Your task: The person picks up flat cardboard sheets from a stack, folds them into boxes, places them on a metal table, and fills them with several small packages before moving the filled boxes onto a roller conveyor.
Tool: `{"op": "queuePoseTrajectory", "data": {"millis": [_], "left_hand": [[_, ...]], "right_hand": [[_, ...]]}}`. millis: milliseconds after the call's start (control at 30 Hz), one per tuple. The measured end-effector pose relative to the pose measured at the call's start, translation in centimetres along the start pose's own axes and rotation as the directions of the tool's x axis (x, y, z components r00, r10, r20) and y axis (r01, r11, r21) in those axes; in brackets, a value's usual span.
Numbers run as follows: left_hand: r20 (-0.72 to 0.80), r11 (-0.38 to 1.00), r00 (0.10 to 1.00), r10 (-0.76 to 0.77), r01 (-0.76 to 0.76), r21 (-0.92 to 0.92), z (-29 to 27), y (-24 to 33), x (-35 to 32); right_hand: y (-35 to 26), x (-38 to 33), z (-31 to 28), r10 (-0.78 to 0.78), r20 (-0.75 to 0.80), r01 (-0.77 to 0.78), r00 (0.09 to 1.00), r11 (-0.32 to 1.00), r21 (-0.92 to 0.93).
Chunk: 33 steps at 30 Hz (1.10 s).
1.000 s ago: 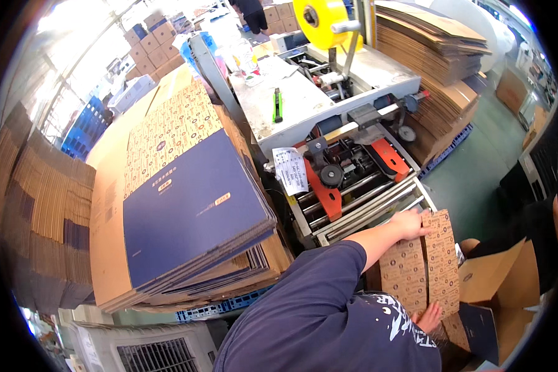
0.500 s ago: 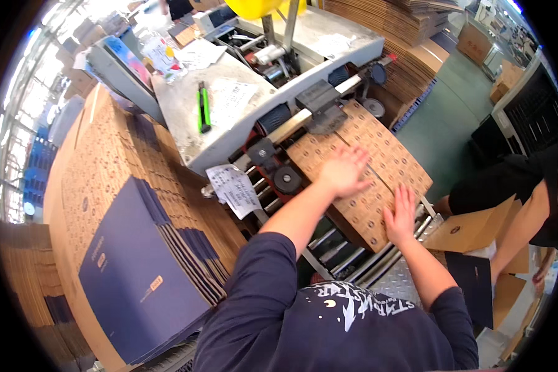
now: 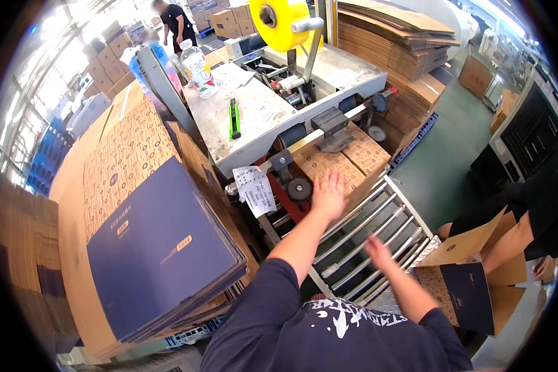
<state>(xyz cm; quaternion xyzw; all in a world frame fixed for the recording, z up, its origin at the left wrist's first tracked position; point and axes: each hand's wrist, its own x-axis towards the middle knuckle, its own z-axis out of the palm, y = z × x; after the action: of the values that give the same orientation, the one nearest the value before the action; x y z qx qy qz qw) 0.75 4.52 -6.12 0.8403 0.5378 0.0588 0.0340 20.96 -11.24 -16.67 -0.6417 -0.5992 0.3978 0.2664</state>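
Observation:
My left hand (image 3: 330, 195) lies on the near end of a brown patterned cardboard box (image 3: 358, 152), fingers stretched out and flat. The box, with a seam across its top, is partly under the dark metal head (image 3: 335, 127) of a sealing machine. My right hand (image 3: 377, 251) hangs over the roller conveyor (image 3: 369, 232), apart from the box; its fingers are blurred and nothing shows in them. A black guide wheel (image 3: 300, 189) stands close to my left hand. Beside it hangs a printed paper sheet (image 3: 254, 190).
Folded cartons with dark blue panels (image 3: 161, 248) are stacked at left. On the machine top (image 3: 254, 130) lie a green utility knife (image 3: 234, 119) and a bottle (image 3: 195, 65), near a yellow tape roll (image 3: 279, 22). At right, another person's arm (image 3: 508, 245) reaches into an open carton (image 3: 452, 273).
The box has moved away from me, further under the machine head, with my left hand still on it. My right hand has left the box and drawn back over the rollers.

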Motion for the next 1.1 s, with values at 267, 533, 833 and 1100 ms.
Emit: {"op": "queuePoseTrajectory", "data": {"millis": [267,533,833,1100], "left_hand": [[0.003,0.974,0.999,0.032,-0.03,-0.224,-5.1,2.0,-6.6],[-0.503,0.987,0.862,-0.063,0.128,0.096,-27.1,4.9,-24.6],[-0.619,0.73,0.705,-0.346,0.617,0.295,-25.7,-1.6,-41.2],[-0.642,0.759,0.505,0.577,-0.04,0.65,-38.6,20.8,-45.4]], "right_hand": [[15.7,-27.8,0.6,0.526,0.459,-0.324,0.716,0.833,-0.449],[22.7,-38.9,-4.7,0.561,-0.014,-0.54,0.828,0.79,-0.291],[18.9,-46.4,-3.1,0.398,0.187,-0.377,0.898,0.916,-0.139],[12.1,-52.0,-14.5,0.229,-0.205,-0.26,0.951,0.955,-0.141]]}}
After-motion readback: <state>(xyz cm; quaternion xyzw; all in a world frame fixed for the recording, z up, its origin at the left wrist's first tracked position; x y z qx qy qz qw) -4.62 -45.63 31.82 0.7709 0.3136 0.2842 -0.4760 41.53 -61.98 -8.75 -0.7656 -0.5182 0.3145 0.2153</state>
